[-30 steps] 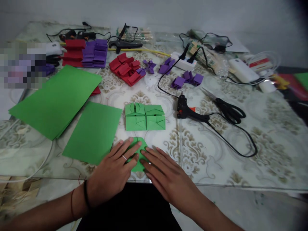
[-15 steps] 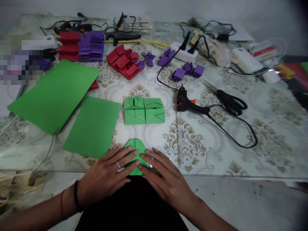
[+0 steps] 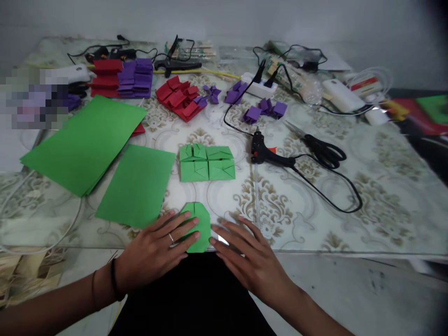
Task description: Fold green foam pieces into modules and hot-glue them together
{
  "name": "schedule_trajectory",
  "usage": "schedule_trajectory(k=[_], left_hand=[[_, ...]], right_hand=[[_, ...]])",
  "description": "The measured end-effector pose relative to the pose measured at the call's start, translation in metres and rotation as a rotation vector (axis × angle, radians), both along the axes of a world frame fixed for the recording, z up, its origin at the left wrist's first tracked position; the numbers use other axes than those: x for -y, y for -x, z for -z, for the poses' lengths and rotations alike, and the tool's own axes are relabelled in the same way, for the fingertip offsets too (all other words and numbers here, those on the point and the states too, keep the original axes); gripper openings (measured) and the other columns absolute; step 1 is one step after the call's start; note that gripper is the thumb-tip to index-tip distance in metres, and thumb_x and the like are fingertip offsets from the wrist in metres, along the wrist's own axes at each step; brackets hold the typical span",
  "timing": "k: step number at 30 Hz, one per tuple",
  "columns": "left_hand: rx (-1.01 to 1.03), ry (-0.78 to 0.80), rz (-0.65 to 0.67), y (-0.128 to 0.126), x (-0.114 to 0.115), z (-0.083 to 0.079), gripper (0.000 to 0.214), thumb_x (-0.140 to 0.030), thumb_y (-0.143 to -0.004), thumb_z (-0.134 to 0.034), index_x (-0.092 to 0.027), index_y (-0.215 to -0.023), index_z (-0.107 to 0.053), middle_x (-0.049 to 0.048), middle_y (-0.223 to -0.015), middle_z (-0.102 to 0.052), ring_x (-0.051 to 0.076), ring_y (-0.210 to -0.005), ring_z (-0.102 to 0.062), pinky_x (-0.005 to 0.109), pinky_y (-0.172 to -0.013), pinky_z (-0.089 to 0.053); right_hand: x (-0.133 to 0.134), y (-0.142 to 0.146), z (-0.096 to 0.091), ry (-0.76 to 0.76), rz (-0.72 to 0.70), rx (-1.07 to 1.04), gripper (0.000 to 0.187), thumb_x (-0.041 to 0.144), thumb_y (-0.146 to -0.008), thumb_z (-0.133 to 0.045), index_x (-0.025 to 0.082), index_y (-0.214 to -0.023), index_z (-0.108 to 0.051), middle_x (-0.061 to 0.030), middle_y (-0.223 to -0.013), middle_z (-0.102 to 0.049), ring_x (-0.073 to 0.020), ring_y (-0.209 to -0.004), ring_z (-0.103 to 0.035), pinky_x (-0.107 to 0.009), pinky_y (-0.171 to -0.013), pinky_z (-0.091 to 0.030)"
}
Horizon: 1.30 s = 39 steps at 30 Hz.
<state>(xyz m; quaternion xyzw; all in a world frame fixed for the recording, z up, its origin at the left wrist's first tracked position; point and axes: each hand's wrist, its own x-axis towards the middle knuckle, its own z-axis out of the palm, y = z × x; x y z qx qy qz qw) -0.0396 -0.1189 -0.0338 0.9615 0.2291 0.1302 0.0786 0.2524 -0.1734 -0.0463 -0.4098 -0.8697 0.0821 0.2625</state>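
Observation:
A small folded piece of green paper [image 3: 202, 224] with cut-off-looking corners lies flat at the table's front edge. My left hand [image 3: 161, 245], with a ring on one finger, rests on its left side, fingers stretched out over it. Just right of the paper is my right hand [image 3: 247, 249], fingers spread and holding nothing. Its fingertips are close to the paper's right edge. Beyond them sits a block of folded green paper units [image 3: 207, 163]. Left of that lie a single green sheet [image 3: 137, 184] and a stack of larger green sheets [image 3: 86, 144].
A black glue gun [image 3: 271, 151] with its cord and black-handled scissors [image 3: 324, 149] lie on the right. Red folded units [image 3: 180, 98], purple units [image 3: 268, 109] and a white power strip [image 3: 259, 86] stand farther back. A white cable [image 3: 75, 219] runs at left.
My right hand has slid right, off the green paper, uncovering its right edge. My left hand stays on it. The camera view has shifted slightly.

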Motion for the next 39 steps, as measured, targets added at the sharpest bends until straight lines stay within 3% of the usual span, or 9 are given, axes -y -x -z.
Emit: schedule_trajectory(k=[3, 6, 9, 13, 17, 22, 27, 32, 39], left_hand=[[0.070, -0.081, -0.019, -0.002, 0.007, 0.005, 0.033, -0.017, -0.108, -0.057, -0.013, -0.137, -0.070, 0.0127, -0.153, -0.069, 0.031, -0.147, -0.058, 0.053, -0.124, -0.046], [0.200, -0.075, -0.041, -0.006, 0.013, 0.005, 0.025, -0.014, -0.104, -0.059, -0.016, -0.124, -0.075, 0.0093, -0.133, -0.080, 0.029, -0.130, -0.068, 0.050, -0.117, -0.052], [0.390, 0.124, -0.104, -0.011, 0.010, -0.008, 0.021, -0.011, -0.101, -0.064, -0.017, -0.118, -0.076, 0.0068, -0.113, -0.085, 0.026, -0.110, -0.076, 0.045, -0.104, -0.058], [0.604, 0.553, -0.283, -0.009, -0.006, -0.037, 0.013, -0.016, -0.102, -0.068, -0.019, -0.093, -0.078, 0.0016, -0.087, -0.083, 0.016, -0.079, -0.076, 0.025, -0.078, -0.058], [0.671, 0.748, -0.513, 0.006, -0.024, -0.057, 0.043, -0.039, -0.099, -0.072, -0.019, -0.062, -0.061, -0.0047, -0.054, -0.052, 0.012, -0.053, -0.045, 0.024, -0.052, -0.036], [0.694, 0.888, -0.608, 0.020, -0.041, -0.061, 0.059, -0.052, -0.093, -0.070, -0.023, -0.058, -0.034, -0.0050, -0.059, -0.024, 0.012, -0.057, -0.023, 0.028, -0.050, -0.019], [0.678, 0.956, -0.630, 0.017, -0.061, -0.063, 0.061, -0.059, -0.091, -0.069, -0.024, -0.060, -0.028, -0.0049, -0.064, -0.020, 0.013, -0.060, -0.021, 0.027, -0.052, -0.017], [0.626, 0.983, -0.587, -0.007, -0.083, -0.066, 0.056, -0.056, -0.090, -0.066, -0.024, -0.061, -0.030, -0.0057, -0.065, -0.021, 0.012, -0.061, -0.021, 0.027, -0.053, -0.018], [0.564, 1.022, -0.540, -0.046, -0.117, -0.066, 0.057, -0.059, -0.086, -0.070, -0.022, -0.060, -0.036, -0.0062, -0.065, -0.025, 0.011, -0.061, -0.023, 0.026, -0.054, -0.019]], right_hand=[[0.000, 0.007, -0.001, -0.007, 0.008, -0.058, 0.024, 0.017, -0.108, -0.063, 0.014, -0.128, -0.074, -0.0111, -0.129, -0.080, -0.0279, -0.127, -0.069, -0.052, -0.123, -0.047], [-0.003, 0.017, -0.004, 0.019, 0.008, -0.175, 0.025, 0.020, -0.107, -0.065, 0.015, -0.129, -0.074, -0.0137, -0.123, -0.079, -0.0287, -0.117, -0.071, -0.051, -0.109, -0.058], [-0.011, 0.028, -0.017, 0.143, -0.029, -0.394, 0.016, 0.019, -0.104, -0.071, 0.018, -0.119, -0.077, -0.0109, -0.110, -0.080, -0.0233, -0.102, -0.073, -0.039, -0.093, -0.063], [-0.035, 0.047, -0.052, 0.353, 0.002, -0.563, 0.007, 0.014, -0.099, -0.077, 0.021, -0.099, -0.080, -0.0023, -0.088, -0.078, -0.0150, -0.081, -0.072, -0.025, -0.075, -0.058], [-0.063, 0.074, -0.083, 0.522, 0.100, -0.583, 0.016, 0.021, -0.097, -0.078, 0.021, -0.081, -0.078, 0.0006, -0.075, -0.074, -0.0128, -0.070, -0.068, -0.023, -0.066, -0.052], [-0.092, 0.096, -0.089, 0.774, 0.155, -0.633, 0.021, 0.038, -0.091, -0.081, 0.020, -0.080, -0.078, -0.0003, -0.073, -0.070, -0.0153, -0.070, -0.063, -0.026, -0.067, -0.050], [-0.114, 0.093, -0.084, 0.917, 0.150, -0.744, 0.033, 0.047, -0.082, -0.090, 0.019, -0.073, -0.074, 0.0020, -0.067, -0.063, -0.0134, -0.065, -0.054, -0.027, -0.063, -0.043], [-0.128, 0.073, -0.082, 0.934, 0.180, -0.805, 0.036, 0.050, -0.077, -0.094, 0.020, -0.079, -0.074, 0.0027, -0.069, -0.063, -0.0137, -0.065, -0.055, -0.027, -0.063, -0.042], [-0.147, 0.036, -0.072, 0.811, 0.197, -0.884, 0.037, 0.054, -0.082, -0.089, 0.020, -0.080, -0.075, 0.0022, -0.068, -0.063, -0.0141, -0.065, -0.054, -0.028, -0.062, -0.041]])
